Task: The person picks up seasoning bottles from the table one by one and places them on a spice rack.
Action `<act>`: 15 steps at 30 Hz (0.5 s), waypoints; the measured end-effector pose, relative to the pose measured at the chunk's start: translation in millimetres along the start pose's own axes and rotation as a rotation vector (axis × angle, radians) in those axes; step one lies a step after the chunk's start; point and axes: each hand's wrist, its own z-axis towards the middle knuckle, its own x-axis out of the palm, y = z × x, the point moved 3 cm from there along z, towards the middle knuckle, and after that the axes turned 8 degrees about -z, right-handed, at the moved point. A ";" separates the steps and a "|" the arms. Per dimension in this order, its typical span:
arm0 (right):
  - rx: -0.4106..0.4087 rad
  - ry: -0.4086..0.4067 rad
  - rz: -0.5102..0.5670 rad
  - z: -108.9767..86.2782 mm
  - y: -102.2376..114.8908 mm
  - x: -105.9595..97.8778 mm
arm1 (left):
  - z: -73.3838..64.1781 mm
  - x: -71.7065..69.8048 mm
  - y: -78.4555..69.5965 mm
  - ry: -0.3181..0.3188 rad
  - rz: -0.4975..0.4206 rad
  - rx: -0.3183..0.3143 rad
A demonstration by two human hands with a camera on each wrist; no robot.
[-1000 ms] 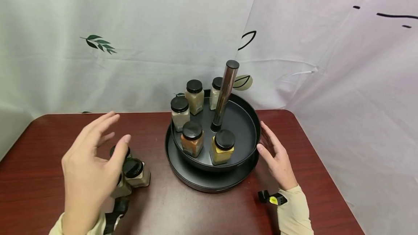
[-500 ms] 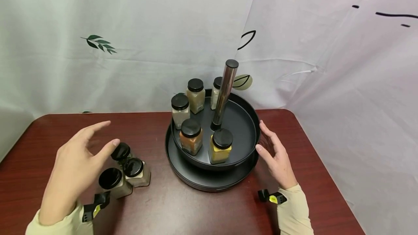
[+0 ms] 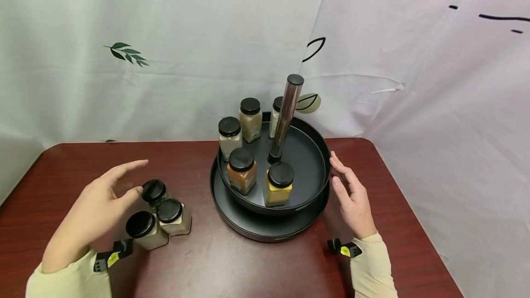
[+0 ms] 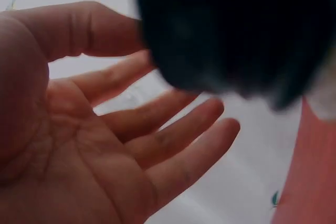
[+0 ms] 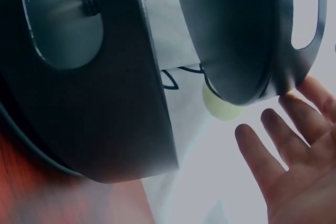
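My left hand (image 3: 93,210) hovers over the left part of the table, fingers spread. Its thumb tip is beside the black lid of a green-flecked spice jar (image 3: 155,192); contact is unclear. Two pale spice jars, one in front (image 3: 152,237) and one to the right (image 3: 178,222), stand close to it. In the left wrist view a dark blurred shape (image 4: 226,30) covers the fingertips. My right hand (image 3: 354,201) touches the right rim of a black two-tier turntable's upper tray (image 3: 308,151) with its fingertips, fingers nearly straight, as the right wrist view also shows.
Several black-lidded spice jars stand on the upper tray, among them a yellow one (image 3: 278,192) and an orange one (image 3: 242,176). A metal post (image 3: 285,121) rises from its middle. The lower tray (image 3: 265,233) rests on the brown table (image 3: 198,270), before a white curtain (image 3: 186,82).
My left hand has lowered leftward to the loose jars, uncovering them. The upper tray has turned slightly clockwise, carrying its jars. My right thumb has shifted a little off the rim.
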 end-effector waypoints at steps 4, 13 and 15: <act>0.020 -0.038 0.048 1.5 1.3 1.4 | 2.2 0.2 11.8 0.074 -0.053 -0.004; 0.078 -0.032 0.221 2.0 -0.3 2.8 | 3.7 6.4 25.7 0.238 -0.099 -0.033; 0.083 -0.020 0.252 2.2 -0.6 2.6 | 3.4 6.7 26.9 0.248 -0.111 -0.036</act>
